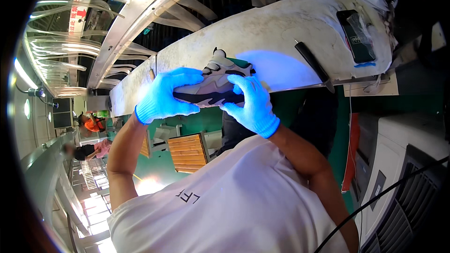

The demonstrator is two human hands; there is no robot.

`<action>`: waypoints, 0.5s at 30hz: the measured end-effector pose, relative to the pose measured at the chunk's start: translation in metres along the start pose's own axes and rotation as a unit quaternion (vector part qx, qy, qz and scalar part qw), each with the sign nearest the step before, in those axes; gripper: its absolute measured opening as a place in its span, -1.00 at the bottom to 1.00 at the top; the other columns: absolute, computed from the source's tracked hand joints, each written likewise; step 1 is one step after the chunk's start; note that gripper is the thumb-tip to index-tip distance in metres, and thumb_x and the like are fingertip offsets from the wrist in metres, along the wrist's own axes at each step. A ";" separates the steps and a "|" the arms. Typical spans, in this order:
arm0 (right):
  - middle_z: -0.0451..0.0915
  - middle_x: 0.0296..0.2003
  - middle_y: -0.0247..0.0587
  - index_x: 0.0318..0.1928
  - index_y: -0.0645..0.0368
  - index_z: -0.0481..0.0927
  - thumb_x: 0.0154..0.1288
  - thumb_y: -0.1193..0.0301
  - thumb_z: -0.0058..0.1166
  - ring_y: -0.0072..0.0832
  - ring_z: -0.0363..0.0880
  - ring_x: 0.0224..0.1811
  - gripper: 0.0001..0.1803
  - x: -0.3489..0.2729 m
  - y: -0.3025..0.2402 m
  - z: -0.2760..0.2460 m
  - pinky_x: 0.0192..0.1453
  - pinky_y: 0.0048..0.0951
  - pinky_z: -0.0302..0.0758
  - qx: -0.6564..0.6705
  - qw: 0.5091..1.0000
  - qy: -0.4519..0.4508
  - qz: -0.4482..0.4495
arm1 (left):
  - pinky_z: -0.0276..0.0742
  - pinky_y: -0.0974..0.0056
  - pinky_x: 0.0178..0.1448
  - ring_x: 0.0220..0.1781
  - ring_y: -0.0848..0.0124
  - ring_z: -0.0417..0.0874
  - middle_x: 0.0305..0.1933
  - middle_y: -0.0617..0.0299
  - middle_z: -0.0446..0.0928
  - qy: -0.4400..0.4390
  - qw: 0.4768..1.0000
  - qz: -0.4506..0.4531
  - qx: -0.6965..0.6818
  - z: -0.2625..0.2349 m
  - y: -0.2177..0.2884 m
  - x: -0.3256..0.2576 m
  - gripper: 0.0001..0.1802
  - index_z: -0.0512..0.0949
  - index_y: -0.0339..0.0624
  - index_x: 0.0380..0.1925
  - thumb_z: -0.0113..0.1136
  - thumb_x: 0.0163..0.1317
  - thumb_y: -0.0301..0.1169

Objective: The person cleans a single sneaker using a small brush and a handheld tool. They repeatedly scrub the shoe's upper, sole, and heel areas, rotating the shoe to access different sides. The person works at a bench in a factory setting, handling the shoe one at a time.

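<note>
A grey, white and black sports shoe [216, 80] lies on its side at the near edge of a worn white workbench [281, 23]. Both of my hands wear blue knit gloves and hold it. My left hand [166, 96] wraps over the shoe's left end, fingers on top. My right hand [252, 103] grips the right end, fingers pressed on the upper and sole. A bluish light patch falls on the bench just right of the shoe.
A black-handled tool [313, 63] and a black flat device in plastic wrap [356, 35] lie on the bench to the right. A wooden slatted crate [187, 152] stands below. A grey machine [403, 178] is at the right. Other people sit far left [91, 150].
</note>
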State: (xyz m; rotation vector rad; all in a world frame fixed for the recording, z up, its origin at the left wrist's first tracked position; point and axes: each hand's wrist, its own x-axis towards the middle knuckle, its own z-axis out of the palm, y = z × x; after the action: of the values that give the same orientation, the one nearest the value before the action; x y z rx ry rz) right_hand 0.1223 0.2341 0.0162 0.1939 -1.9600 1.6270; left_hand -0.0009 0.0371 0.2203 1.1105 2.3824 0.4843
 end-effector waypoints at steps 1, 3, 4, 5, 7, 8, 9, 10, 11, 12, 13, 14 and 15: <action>0.65 -0.07 -0.17 0.46 0.07 0.56 0.00 0.38 0.81 -0.28 0.69 -0.12 -0.02 0.002 0.001 -0.001 0.01 -0.18 0.71 -0.004 1.000 -0.006 0.006 | 0.69 0.05 0.50 0.37 0.00 0.82 0.36 -0.10 0.75 0.001 1.000 0.007 -0.003 -0.001 -0.003 0.001 -0.19 0.78 -0.32 0.22 0.85 -0.04 -0.18; 0.65 -0.08 -0.18 0.46 0.06 0.56 -0.02 0.38 0.82 -0.29 0.68 -0.12 0.00 0.005 0.001 0.000 0.01 -0.18 0.71 0.007 0.999 -0.015 0.030 | 0.69 0.04 0.49 0.37 -0.01 0.82 0.36 -0.10 0.75 0.002 1.000 0.018 -0.008 0.001 -0.011 0.003 -0.18 0.78 -0.31 0.22 0.86 -0.06 -0.16; 0.65 -0.09 -0.19 0.46 0.06 0.55 -0.02 0.37 0.83 -0.29 0.68 -0.12 0.01 0.007 0.002 0.000 0.01 -0.18 0.70 0.013 0.999 -0.019 0.043 | 0.69 0.04 0.49 0.37 -0.01 0.82 0.37 -0.10 0.75 0.002 1.000 0.022 -0.009 0.001 -0.016 0.003 -0.17 0.78 -0.30 0.23 0.87 -0.07 -0.16; 0.65 -0.10 -0.20 0.47 0.06 0.55 -0.04 0.36 0.83 -0.30 0.68 -0.12 0.02 0.008 0.002 0.001 0.01 -0.19 0.70 0.017 0.998 -0.022 0.052 | 0.70 0.04 0.49 0.37 -0.01 0.82 0.37 -0.09 0.75 0.005 1.000 0.024 -0.008 0.001 -0.021 0.002 -0.16 0.79 -0.29 0.23 0.87 -0.08 -0.15; 0.64 -0.12 -0.21 0.48 0.05 0.54 -0.07 0.34 0.84 -0.30 0.67 -0.12 0.05 0.009 0.003 0.003 0.00 -0.19 0.70 0.025 0.997 -0.029 0.073 | 0.70 0.06 0.48 0.36 0.03 0.81 0.38 -0.09 0.74 -0.004 0.998 0.045 -0.051 -0.001 -0.033 0.004 -0.09 0.74 -0.26 0.33 0.86 -0.05 -0.14; 0.64 -0.13 -0.22 0.48 0.05 0.54 -0.08 0.33 0.85 -0.30 0.67 -0.12 0.07 0.011 0.004 0.003 0.00 -0.19 0.70 0.019 0.996 -0.033 0.077 | 0.70 0.07 0.47 0.36 0.05 0.81 0.38 -0.09 0.74 -0.009 0.996 0.057 -0.071 -0.001 -0.036 0.006 -0.06 0.71 -0.24 0.39 0.86 -0.03 -0.14; 0.63 -0.13 -0.22 0.48 0.05 0.53 -0.09 0.32 0.85 -0.30 0.67 -0.13 0.08 0.014 0.004 0.003 0.00 -0.19 0.70 0.013 0.996 -0.038 0.081 | 0.69 0.08 0.48 0.36 0.07 0.80 0.39 -0.09 0.74 -0.012 0.988 -0.045 -0.148 -0.002 -0.035 0.007 -0.03 0.66 -0.24 0.45 0.84 0.01 -0.13; 0.62 -0.14 -0.22 0.49 0.05 0.52 -0.10 0.30 0.86 -0.30 0.66 -0.13 0.10 0.016 0.004 0.004 -0.01 -0.19 0.70 0.006 0.995 -0.042 0.086 | 0.69 0.08 0.48 0.36 0.08 0.79 0.40 -0.10 0.73 -0.016 0.964 -0.146 -0.223 -0.003 -0.030 0.010 0.01 0.61 -0.24 0.51 0.82 0.06 -0.12; 0.62 -0.14 -0.22 0.48 0.04 0.52 -0.11 0.30 0.86 -0.30 0.66 -0.13 0.10 0.017 0.004 0.005 -0.01 -0.18 0.70 0.001 0.995 -0.050 0.090 | 0.68 0.08 0.49 0.35 0.10 0.78 0.42 -0.11 0.72 -0.017 0.924 -0.246 -0.293 -0.003 -0.025 0.011 0.04 0.56 -0.25 0.57 0.81 0.10 -0.12; 0.61 -0.13 -0.22 0.48 0.04 0.51 -0.11 0.29 0.86 -0.30 0.66 -0.14 0.10 0.017 0.004 0.007 -0.02 -0.17 0.70 -0.004 0.994 -0.058 0.094 | 0.69 0.11 0.47 0.34 0.18 0.77 0.43 -0.14 0.71 -0.055 0.940 -0.246 -0.231 -0.002 -0.029 0.014 0.12 0.42 -0.29 0.67 0.76 0.20 -0.08; 0.60 -0.13 -0.22 0.48 0.04 0.51 -0.12 0.28 0.87 -0.29 0.65 -0.14 0.11 0.018 0.004 0.008 -0.02 -0.17 0.70 -0.009 0.993 -0.065 0.098 | 0.69 0.12 0.46 0.34 0.19 0.77 0.43 -0.15 0.71 -0.087 0.945 -0.247 -0.197 -0.002 -0.033 0.020 0.12 0.41 -0.31 0.67 0.76 0.21 -0.08; 0.60 -0.12 -0.22 0.47 0.04 0.51 -0.11 0.27 0.86 -0.29 0.65 -0.14 0.10 0.018 0.004 0.008 -0.02 -0.16 0.70 -0.012 0.993 -0.070 0.099 | 0.69 0.12 0.45 0.34 0.20 0.77 0.42 -0.15 0.71 -0.119 0.948 -0.247 -0.163 -0.002 -0.037 0.025 0.12 0.41 -0.32 0.67 0.75 0.21 -0.09; 0.60 -0.11 -0.21 0.46 0.03 0.51 -0.11 0.26 0.86 -0.29 0.65 -0.14 0.09 0.019 0.004 0.009 -0.02 -0.15 0.70 -0.016 0.992 -0.073 0.100 | 0.69 0.13 0.45 0.34 0.21 0.77 0.42 -0.15 0.71 -0.151 0.949 -0.246 -0.127 -0.003 -0.037 0.031 0.11 0.40 -0.33 0.67 0.75 0.22 -0.09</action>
State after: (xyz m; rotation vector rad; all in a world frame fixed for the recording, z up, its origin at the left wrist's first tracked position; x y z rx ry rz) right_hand 0.1014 0.2312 0.0218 0.1101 -2.1742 1.7498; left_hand -0.0431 0.0383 0.1960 0.4154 2.1411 0.3948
